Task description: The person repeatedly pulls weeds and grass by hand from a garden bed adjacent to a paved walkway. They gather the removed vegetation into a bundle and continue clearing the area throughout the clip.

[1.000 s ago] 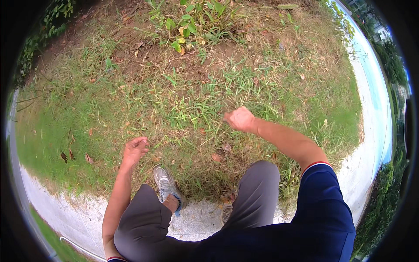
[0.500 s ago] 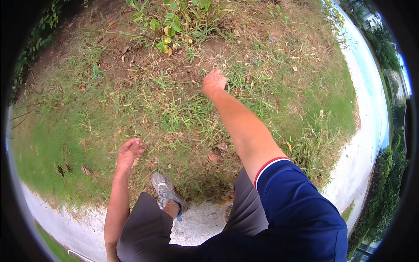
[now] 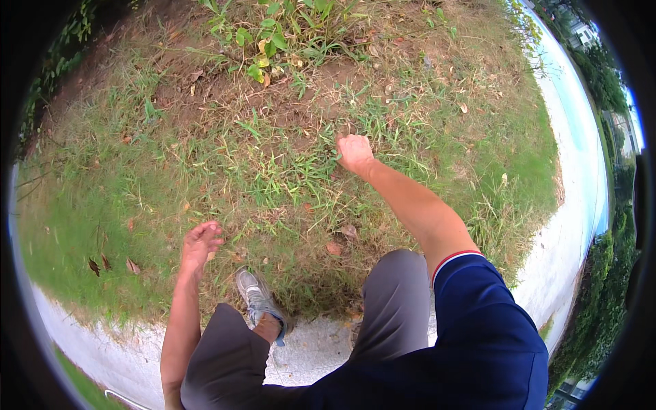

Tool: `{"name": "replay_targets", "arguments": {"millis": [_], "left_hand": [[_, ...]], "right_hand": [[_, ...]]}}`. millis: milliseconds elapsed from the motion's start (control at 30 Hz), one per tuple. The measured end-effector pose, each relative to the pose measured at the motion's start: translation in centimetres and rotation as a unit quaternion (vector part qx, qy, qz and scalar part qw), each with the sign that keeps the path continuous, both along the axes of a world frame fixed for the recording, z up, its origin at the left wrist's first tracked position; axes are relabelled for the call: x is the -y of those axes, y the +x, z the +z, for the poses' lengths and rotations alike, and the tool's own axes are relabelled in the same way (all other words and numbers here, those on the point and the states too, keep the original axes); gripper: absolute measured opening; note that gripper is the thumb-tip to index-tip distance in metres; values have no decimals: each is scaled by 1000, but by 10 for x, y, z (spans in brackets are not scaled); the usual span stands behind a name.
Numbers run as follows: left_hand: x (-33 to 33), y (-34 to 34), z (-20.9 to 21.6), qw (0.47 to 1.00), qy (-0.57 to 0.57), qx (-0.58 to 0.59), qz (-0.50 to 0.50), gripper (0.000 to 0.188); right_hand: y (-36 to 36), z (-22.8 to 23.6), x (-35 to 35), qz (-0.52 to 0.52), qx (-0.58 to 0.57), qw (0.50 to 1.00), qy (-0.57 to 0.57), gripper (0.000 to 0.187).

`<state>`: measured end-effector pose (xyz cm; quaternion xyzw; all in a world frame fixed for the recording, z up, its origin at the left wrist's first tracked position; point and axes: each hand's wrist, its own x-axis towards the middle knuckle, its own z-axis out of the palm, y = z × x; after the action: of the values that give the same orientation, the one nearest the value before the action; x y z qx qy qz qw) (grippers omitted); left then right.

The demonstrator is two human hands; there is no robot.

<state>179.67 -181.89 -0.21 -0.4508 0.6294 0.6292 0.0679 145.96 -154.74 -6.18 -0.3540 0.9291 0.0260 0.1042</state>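
Note:
My right hand (image 3: 355, 152) is down in the grass, its fingers curled closed around some grass blades. Most of what lies inside the fist is hidden by the back of the hand. A leafy green clump of grass (image 3: 294, 174) grows just to its left and nearer to me. My left hand (image 3: 202, 242) hangs over the lawn by my left knee, fingers loosely bent and apart, holding nothing. Below it to the right, my grey shoe (image 3: 257, 294) stands at the edge of the grass.
A broad-leaved green plant (image 3: 273, 41) grows from bare brown soil (image 3: 342, 72) at the far side. Dry leaves (image 3: 333, 248) lie scattered about. Pale paving (image 3: 307, 352) runs under me, and a light path (image 3: 574, 157) curves along the right. Dark shrubs (image 3: 51, 78) stand far left.
My right hand has come nearer to me and a little to the right, its fingers now curled into a fist. The left hand has barely moved.

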Motion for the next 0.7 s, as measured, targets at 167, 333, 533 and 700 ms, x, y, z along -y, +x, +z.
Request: {"name": "replay_targets", "arguments": {"millis": [167,333,533,700], "left_hand": [[6,2,2,1000,7,0,8,30],[3,5,-4,1000,9,16,23,28],[1,1,0,999,3,6,43,28],[5,14,-4,999,14,3,47,29]], "right_hand": [[-3,-28,-20,-68,29,995,-73,24],[-7,-45,-20,-109,36,989,-95,28],[8,-7,-34,-89,32,976,-198,23],[-6,-27,-35,-189,25,944,-268,27]]}}
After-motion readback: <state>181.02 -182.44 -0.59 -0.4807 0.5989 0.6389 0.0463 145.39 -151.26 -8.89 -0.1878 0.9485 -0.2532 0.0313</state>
